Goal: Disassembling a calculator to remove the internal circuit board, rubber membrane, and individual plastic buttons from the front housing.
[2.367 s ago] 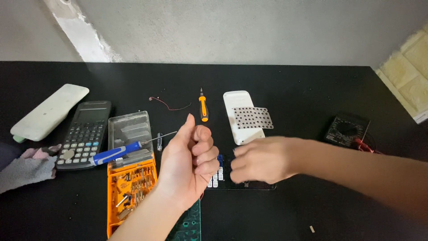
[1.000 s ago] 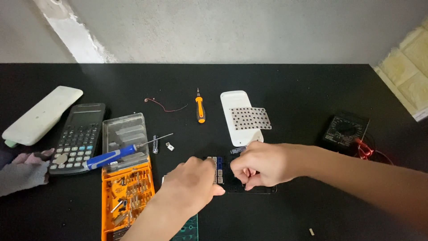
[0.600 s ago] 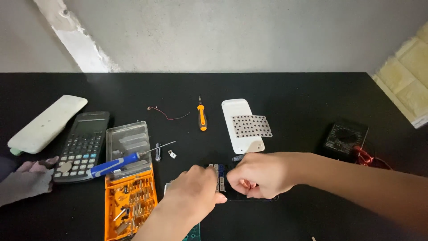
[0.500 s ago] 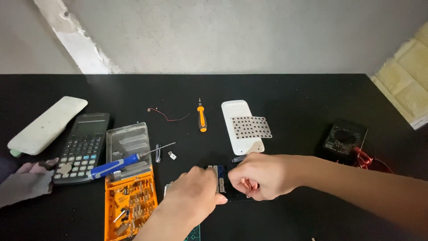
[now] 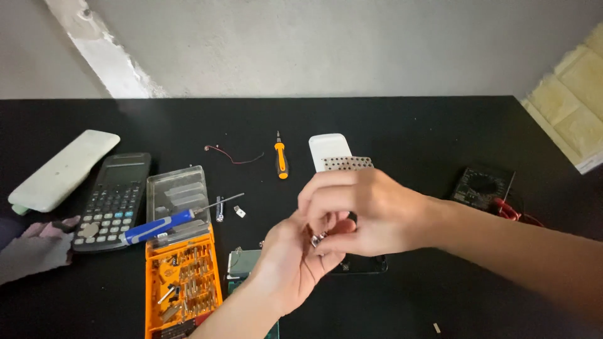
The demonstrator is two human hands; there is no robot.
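Small and metallic, a shiny part [image 5: 318,238] is sitting pinched between both hands above the middle of the black desk [image 5: 408,125]; its exact kind is too small to tell. The right hand [image 5: 358,210] is curling over it from above, fingertips closing on it, while the left hand [image 5: 292,260] is cupping beneath, fingers bending up to meet it. Directly under the hands a dark flat device [image 5: 361,265] is lying, with a green circuit board [image 5: 242,263] just beside the left wrist. An orange bit case [image 5: 182,276] and a blue-handled screwdriver [image 5: 160,226] are crowding the left side, near a calculator [image 5: 113,191] and a white remote shell [image 5: 63,169]. Open desk is stretching behind, toward the far edge, broken only by an orange screwdriver [image 5: 281,160] and a white cover [image 5: 333,150]. A multimeter [image 5: 480,185] is resting well apart on the right.
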